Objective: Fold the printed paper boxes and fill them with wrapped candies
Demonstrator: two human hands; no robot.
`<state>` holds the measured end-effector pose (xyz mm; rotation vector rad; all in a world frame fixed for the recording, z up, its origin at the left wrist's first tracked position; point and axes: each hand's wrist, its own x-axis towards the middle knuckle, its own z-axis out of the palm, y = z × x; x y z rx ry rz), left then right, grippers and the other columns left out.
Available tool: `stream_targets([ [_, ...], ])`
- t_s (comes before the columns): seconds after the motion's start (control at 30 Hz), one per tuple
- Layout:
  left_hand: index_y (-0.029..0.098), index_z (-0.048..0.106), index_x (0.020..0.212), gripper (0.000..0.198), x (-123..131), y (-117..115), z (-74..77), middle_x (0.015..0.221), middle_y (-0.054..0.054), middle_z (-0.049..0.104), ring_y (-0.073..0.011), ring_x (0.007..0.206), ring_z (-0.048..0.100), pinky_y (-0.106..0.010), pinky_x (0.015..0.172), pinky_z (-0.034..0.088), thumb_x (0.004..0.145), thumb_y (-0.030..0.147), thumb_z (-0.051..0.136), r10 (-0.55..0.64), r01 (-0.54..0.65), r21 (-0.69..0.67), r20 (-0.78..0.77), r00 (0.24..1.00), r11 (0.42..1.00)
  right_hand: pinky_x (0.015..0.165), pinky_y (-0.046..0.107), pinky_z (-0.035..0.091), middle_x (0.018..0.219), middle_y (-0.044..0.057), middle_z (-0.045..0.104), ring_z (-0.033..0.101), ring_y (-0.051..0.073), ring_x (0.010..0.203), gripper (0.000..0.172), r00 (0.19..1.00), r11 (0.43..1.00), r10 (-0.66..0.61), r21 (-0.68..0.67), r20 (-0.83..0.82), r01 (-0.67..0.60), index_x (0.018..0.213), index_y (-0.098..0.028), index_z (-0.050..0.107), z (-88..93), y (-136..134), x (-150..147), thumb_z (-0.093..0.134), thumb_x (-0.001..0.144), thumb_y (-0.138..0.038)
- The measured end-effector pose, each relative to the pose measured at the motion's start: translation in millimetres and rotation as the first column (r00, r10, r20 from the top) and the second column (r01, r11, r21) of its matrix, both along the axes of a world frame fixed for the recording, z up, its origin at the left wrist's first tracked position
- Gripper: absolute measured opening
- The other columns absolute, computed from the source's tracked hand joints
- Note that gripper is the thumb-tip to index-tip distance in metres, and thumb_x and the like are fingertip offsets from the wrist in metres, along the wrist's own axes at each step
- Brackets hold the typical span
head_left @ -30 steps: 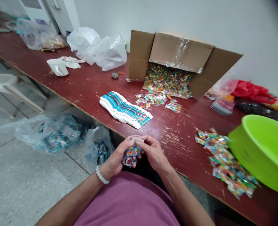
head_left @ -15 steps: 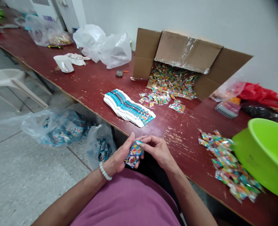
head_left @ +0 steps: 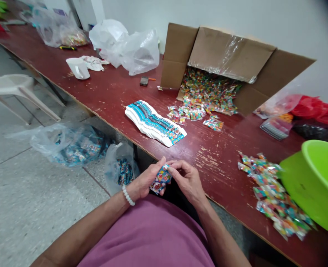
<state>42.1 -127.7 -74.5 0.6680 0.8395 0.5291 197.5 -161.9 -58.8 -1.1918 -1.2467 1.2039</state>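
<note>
In front of my lap, my left hand (head_left: 147, 181) is wrapped round a small printed blue carton (head_left: 161, 179) with colourful pictures on it. The thumb and fingers of my right hand (head_left: 185, 178) pinch the carton's upper end, where a bit of white shows. Beyond the hands on the table lies a fanned row of flat blue-and-white cartons (head_left: 155, 125). Small clear packets of colourful candy (head_left: 190, 112) lie behind that row, spilling from an open cardboard box (head_left: 230, 55) tipped on its side.
More candy packets (head_left: 272, 193) lie at the right beside a green basin (head_left: 300, 178). Below the table's left edge, plastic bags (head_left: 80, 144) hold blue cartons. A white mug (head_left: 79, 68), plastic bags (head_left: 136, 48) and a white stool (head_left: 13, 83) are farther left.
The camera view has shifted slightly. Both hands remain on the carton, and my right fingers have moved a little at its upper end, where the white part shows.
</note>
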Motion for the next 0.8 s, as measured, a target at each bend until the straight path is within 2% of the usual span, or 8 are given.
stream_targets([
  [0.1, 0.013, 0.071, 0.087, 0.067, 1, -2, -2.9, 0.063, -0.002, 0.063, -0.0109, 0.04, 0.054, -0.023, 0.037, 0.044, 0.083, 0.077, 0.051, -0.001, 0.004, 0.044, -0.051, 0.999, 0.999, 0.055, 0.027, 0.052, 0.095, 0.007, 0.076, 0.063, 0.014, 0.06, 0.024, 0.999, 1.0, -0.019, -0.012, 0.031, 0.02, 0.075, -0.018, 0.067, -0.9, 3, 0, 0.073, 0.084, -0.039],
  [0.2, 0.013, 0.069, 0.08, 0.067, 1, -3, -2.5, 0.062, -0.002, 0.063, -0.0108, 0.039, 0.054, -0.023, 0.036, 0.043, 0.081, 0.078, 0.052, -0.015, 0.019, 0.057, -0.062, 0.998, 0.998, 0.059, 0.028, 0.054, 0.094, 0.008, 0.077, 0.067, 0.017, 0.068, 0.022, 0.994, 1.0, -0.027, 0.016, 0.109, 0.026, 0.075, -0.018, 0.068, 0.6, 5, 4, 0.073, 0.085, -0.037],
  [0.3, 0.013, 0.07, 0.09, 0.067, 1, -3, -1.4, 0.061, -0.001, 0.063, -0.0105, 0.038, 0.053, -0.023, 0.036, 0.045, 0.082, 0.077, 0.053, -0.027, 0.027, 0.01, -0.019, 0.999, 1.0, 0.063, 0.03, 0.055, 0.101, 0.008, 0.076, 0.067, 0.017, 0.069, 0.02, 0.984, 0.996, 0.066, 0.047, 0.163, -0.074, 0.078, -0.02, 0.069, 5.7, 3, 10, 0.067, 0.09, -0.036],
  [0.4, 0.014, 0.069, 0.105, 0.065, 3, -1, -3.4, 0.061, -0.001, 0.063, -0.0119, 0.039, 0.055, -0.023, 0.035, 0.046, 0.084, 0.073, 0.054, -0.004, 0.006, -0.079, 0.018, 1.0, 0.997, 0.086, 0.037, 0.055, 0.11, 0.008, 0.073, 0.069, 0.022, 0.094, 0.017, 0.955, 0.971, 0.161, 0.134, 0.249, -0.199, 0.087, -0.022, 0.07, 5.0, -2, 12, 0.059, 0.096, -0.032],
  [0.47, 0.015, 0.068, 0.113, 0.063, 5, -1, -5.9, 0.062, 0.0, 0.063, -0.0122, 0.04, 0.056, -0.023, 0.035, 0.046, 0.086, 0.07, 0.054, 0.02, -0.014, -0.129, 0.051, 0.999, 0.992, 0.096, 0.042, 0.05, 0.112, 0.008, 0.071, 0.065, 0.024, 0.108, 0.011, 0.927, 0.957, 0.11, 0.215, 0.359, -0.196, 0.095, -0.024, 0.07, -3.1, -6, 11, 0.06, 0.095, -0.029],
  [0.57, 0.019, 0.066, 0.123, 0.056, 5, -5, -8.8, 0.071, 0.0, 0.066, -0.0105, 0.041, 0.056, -0.021, 0.036, 0.045, 0.088, 0.062, 0.058, 0.018, -0.004, -0.139, 0.096, 0.995, 0.99, 0.096, 0.045, 0.049, 0.112, 0.01, 0.069, 0.063, 0.026, 0.108, 0.011, 0.873, 0.955, 0.006, 0.256, 0.488, -0.15, 0.103, -0.024, 0.068, -20.9, -10, 7, 0.063, 0.092, -0.027],
  [0.7, 0.022, 0.064, 0.129, 0.053, -18, -3, -14.3, 0.085, -0.003, 0.069, -0.0106, 0.049, 0.06, -0.021, 0.043, 0.048, 0.088, 0.055, 0.061, 0.126, -0.123, 0.051, -0.059, 0.99, 0.991, 0.084, 0.039, 0.053, 0.122, 0.011, 0.063, 0.064, 0.023, 0.094, 0.023, 0.879, 0.982, -0.034, 0.181, 0.476, -0.06, 0.109, -0.024, 0.066, -32.9, -10, 13, 0.067, 0.089, -0.034],
  [0.8, 0.021, 0.061, 0.131, 0.06, -54, 17, -27.7, 0.103, -0.009, 0.071, -0.0206, 0.085, 0.071, -0.029, 0.066, 0.057, 0.091, 0.064, 0.05, 0.406, -0.292, 0.368, -0.282, 0.87, 0.883, 0.072, 0.034, 0.053, 0.114, 0.009, 0.065, 0.061, 0.018, 0.079, 0.031, 0.913, 0.994, -0.095, 0.094, 0.396, 0.063, 0.116, -0.023, 0.064, -32.3, -6, 23, 0.065, 0.089, -0.039],
])
